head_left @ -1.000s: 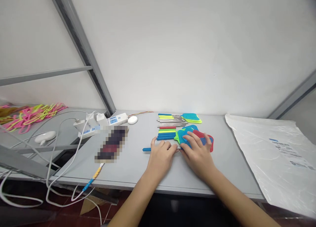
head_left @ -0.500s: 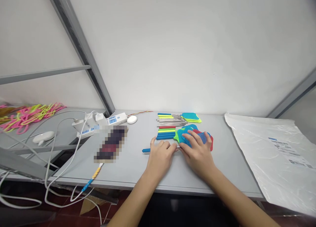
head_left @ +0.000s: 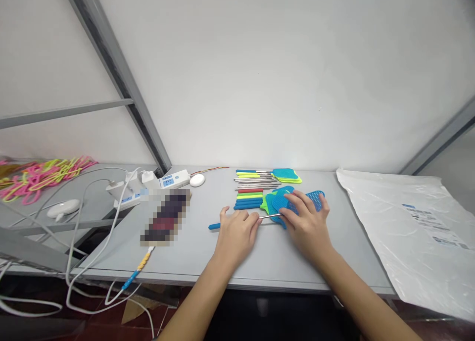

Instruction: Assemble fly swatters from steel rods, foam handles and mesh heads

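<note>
My left hand (head_left: 235,234) is closed around the blue handle (head_left: 214,226) of a fly swatter, its end sticking out to the left. A thin metal rod (head_left: 269,216) runs from that hand to my right hand (head_left: 308,227), whose fingers are closed at the neck of a blue mesh swatter head (head_left: 316,200). That head partly covers other loose heads, blue (head_left: 277,201) and green (head_left: 264,207). Just beyond my left hand lie loose handles (head_left: 249,203) in blue, yellow, green and red. My fingers hide where the rod meets the head.
Behind the handles lie several metal rods (head_left: 256,181) and swatters with heads attached (head_left: 284,173). A white plastic package (head_left: 401,222) covers the right side. Leftward are a blurred-out phone-like object (head_left: 166,217), power strips (head_left: 174,178), cables and a white puck-shaped object (head_left: 197,180).
My hands have moved apart, baring more of the metal rod between them. The held blue head has shifted right with my right hand, and the handle slightly left.
</note>
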`<action>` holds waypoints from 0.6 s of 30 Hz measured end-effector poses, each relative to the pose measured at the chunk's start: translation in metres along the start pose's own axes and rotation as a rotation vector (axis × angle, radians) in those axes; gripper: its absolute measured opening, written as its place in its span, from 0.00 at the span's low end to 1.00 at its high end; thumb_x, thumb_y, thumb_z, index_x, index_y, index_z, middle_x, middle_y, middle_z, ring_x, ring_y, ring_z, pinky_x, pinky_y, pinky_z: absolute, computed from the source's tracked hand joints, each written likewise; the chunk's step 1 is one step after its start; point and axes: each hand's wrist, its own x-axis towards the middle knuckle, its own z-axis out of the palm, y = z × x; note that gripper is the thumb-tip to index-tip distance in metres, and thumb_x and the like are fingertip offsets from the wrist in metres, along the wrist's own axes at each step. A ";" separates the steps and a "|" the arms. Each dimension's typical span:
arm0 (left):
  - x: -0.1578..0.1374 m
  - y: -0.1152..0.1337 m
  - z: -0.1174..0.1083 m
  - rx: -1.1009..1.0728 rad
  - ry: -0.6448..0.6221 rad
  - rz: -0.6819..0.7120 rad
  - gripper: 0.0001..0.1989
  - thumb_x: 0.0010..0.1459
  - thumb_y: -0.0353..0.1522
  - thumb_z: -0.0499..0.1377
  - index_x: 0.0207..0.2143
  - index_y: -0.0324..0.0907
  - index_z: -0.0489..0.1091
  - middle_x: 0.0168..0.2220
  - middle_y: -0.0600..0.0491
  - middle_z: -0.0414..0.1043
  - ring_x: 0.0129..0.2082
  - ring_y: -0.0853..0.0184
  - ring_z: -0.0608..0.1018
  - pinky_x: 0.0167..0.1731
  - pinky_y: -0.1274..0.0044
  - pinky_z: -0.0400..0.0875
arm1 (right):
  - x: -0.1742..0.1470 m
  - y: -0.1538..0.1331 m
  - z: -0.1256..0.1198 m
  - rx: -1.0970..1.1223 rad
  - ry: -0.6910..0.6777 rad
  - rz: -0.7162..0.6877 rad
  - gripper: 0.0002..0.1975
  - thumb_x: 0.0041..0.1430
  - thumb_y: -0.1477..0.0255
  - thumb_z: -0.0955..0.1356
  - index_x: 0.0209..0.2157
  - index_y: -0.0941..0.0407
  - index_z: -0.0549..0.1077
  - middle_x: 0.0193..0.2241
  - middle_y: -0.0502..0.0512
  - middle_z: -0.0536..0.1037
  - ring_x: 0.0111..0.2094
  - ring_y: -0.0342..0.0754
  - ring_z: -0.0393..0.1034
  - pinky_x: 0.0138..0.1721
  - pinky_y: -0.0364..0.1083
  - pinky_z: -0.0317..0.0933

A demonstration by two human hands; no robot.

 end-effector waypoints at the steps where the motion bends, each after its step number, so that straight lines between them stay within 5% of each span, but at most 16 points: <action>1: 0.000 0.001 0.000 -0.002 0.001 -0.004 0.14 0.68 0.35 0.45 0.37 0.47 0.70 0.30 0.55 0.71 0.34 0.67 0.72 0.54 0.58 0.48 | 0.000 -0.001 0.000 -0.001 0.009 -0.003 0.03 0.60 0.71 0.68 0.32 0.50 0.74 0.51 0.52 0.74 0.56 0.52 0.63 0.61 0.65 0.32; 9: 0.000 0.009 0.002 -0.020 0.011 0.022 0.14 0.68 0.35 0.45 0.36 0.46 0.70 0.30 0.55 0.71 0.34 0.67 0.72 0.53 0.59 0.49 | 0.001 -0.011 0.005 0.031 0.075 -0.131 0.06 0.60 0.75 0.67 0.32 0.50 0.75 0.46 0.49 0.78 0.55 0.49 0.64 0.61 0.62 0.33; 18: 0.001 -0.008 -0.002 0.000 0.019 -0.007 0.13 0.68 0.35 0.46 0.38 0.48 0.70 0.30 0.56 0.71 0.33 0.67 0.72 0.54 0.60 0.48 | 0.001 0.017 -0.003 -0.025 0.060 0.052 0.05 0.59 0.71 0.69 0.29 0.49 0.76 0.43 0.49 0.78 0.53 0.53 0.65 0.59 0.64 0.34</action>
